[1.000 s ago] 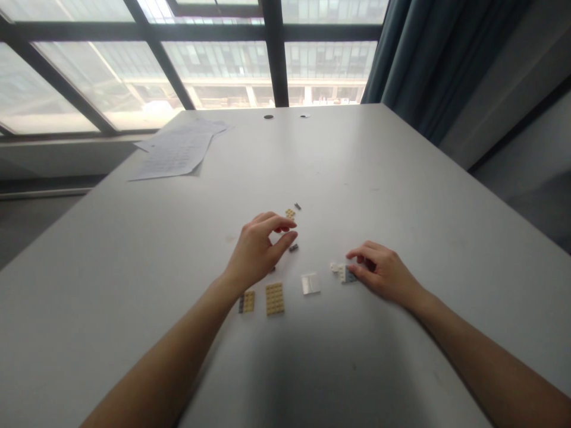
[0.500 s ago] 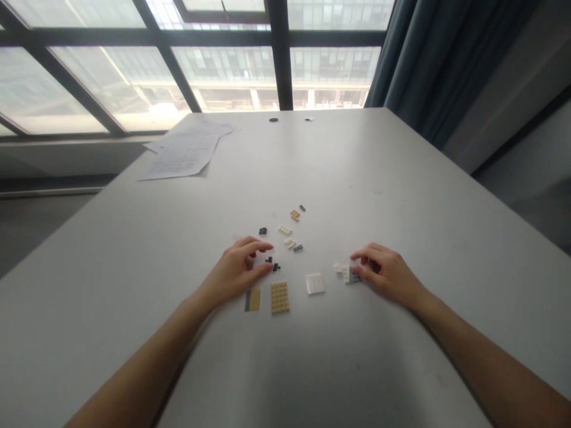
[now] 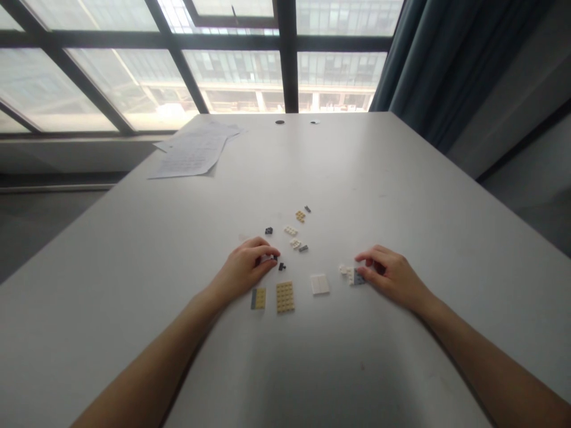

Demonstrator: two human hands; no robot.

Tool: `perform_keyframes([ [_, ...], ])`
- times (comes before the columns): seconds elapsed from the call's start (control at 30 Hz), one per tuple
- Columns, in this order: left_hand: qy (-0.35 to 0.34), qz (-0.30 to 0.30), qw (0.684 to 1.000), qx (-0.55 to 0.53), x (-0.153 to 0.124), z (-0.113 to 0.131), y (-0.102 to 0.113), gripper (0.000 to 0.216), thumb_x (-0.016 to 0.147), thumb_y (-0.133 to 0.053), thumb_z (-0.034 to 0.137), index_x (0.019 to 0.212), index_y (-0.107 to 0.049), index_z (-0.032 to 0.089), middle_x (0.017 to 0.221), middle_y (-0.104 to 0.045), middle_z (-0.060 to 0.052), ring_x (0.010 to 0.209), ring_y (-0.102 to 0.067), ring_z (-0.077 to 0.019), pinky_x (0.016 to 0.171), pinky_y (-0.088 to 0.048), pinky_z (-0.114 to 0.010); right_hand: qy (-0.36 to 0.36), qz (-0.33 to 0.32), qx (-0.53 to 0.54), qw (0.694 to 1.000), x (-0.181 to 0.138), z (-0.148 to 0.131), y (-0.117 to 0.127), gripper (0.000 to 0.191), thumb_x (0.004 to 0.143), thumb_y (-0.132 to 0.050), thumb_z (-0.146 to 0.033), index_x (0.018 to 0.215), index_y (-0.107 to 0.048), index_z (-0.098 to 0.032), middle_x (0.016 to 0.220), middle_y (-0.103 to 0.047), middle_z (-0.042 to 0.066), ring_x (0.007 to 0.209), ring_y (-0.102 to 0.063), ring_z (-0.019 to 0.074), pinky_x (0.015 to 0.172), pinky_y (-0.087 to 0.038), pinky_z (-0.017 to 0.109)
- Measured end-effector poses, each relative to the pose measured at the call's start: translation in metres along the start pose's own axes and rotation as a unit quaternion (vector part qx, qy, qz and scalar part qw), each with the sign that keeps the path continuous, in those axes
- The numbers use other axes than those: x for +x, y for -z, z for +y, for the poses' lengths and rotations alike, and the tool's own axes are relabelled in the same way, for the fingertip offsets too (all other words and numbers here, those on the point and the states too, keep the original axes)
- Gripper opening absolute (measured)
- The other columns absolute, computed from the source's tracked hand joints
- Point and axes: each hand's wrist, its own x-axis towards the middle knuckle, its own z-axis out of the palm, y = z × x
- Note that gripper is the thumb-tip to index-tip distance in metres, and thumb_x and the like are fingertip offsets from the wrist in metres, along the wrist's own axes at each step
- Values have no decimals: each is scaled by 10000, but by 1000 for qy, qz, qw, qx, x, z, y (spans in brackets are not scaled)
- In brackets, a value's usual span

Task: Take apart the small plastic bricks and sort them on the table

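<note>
My left hand pinches a small black building-brick piece between thumb and fingertips. Just right of the thumb, another black piece lies on the table. Below are a tan-and-grey studded piece and a larger tan plate brick, with a smooth white square piece to their right. My right hand has its thumb and fingers apart, the thumb partly covering a dark grey studded piece. White pieces sit against that grey one's left side.
Farther back lie a dark brick, white studded bricks, grey pieces and a tan brick. Printed papers rest at the white table's far left. Beyond are a window and a dark curtain.
My left thumb and fingers have closed on one of the two black pieces. My right hand stays by the grey piece. The whole view has shifted slightly.
</note>
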Motion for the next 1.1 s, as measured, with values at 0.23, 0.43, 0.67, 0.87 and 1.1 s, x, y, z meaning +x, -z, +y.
perform_keyframes([
  [0.23,9,50,998,-35,-4,0,5,223,879,-502,319,984,-657,197,867,-626,-23,676,-558,-122,659,-472,-247,-8,7,20,1000,0,1,0,214,875,-569,-354,971,-681,-199,796,-603,22,639,-534,137,619,-434,263],
  [0.43,11,90,993,-71,-14,-6,12,195,877,-504,307,954,-642,192,875,-624,-27,722,-568,-129,638,-468,-233,-33,31,60,997,1,3,1,225,872,-565,-361,965,-676,-188,751,-599,13,632,-531,140,599,-431,265],
  [0.67,101,169,976,-93,-35,-23,9,228,858,-515,310,1003,-628,175,738,-603,3,575,-518,-111,562,-443,-231,-8,19,53,998,3,-15,0,213,882,-549,-338,974,-671,-190,777,-602,26,672,-558,151,607,-453,270],
  [0.87,45,190,980,-33,-37,-20,3,156,869,-522,262,945,-636,186,835,-655,-39,744,-591,-161,702,-497,-295,89,-68,-5,994,32,-71,-24,180,842,-628,-255,1012,-664,-206,959,-640,49,752,-590,154,721,-484,292],
  [1.1,-88,166,969,162,-44,-19,4,193,910,-484,186,887,-674,206,905,-687,-56,859,-554,-216,812,-457,-380,138,-109,-96,980,74,-111,-66,231,791,-693,-245,1018,-685,-200,975,-650,64,919,-602,204,835,-451,325],
])
